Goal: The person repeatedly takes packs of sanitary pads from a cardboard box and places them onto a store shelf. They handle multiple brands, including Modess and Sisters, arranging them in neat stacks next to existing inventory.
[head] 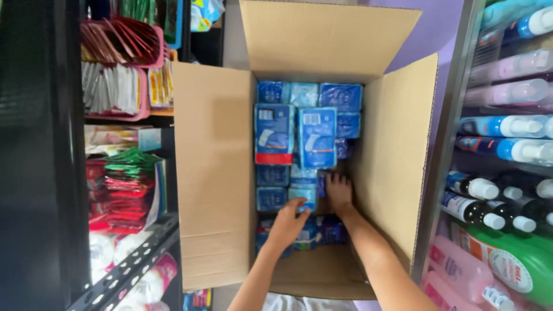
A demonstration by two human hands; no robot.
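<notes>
Head view: both hands reach into the open box (214, 173). The left hand (286, 224) closes over a blue pack (304, 196) near the bottom; the right hand (339, 193) presses flat beside it, holding nothing. Tugging that pack could topple the two upright packs (295, 135) standing just behind. Bottles (507, 150) line the right shelf, red sachets (124, 190) the left

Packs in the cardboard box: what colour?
Blue packs, light and dark; one has a red band. Head view.
</notes>
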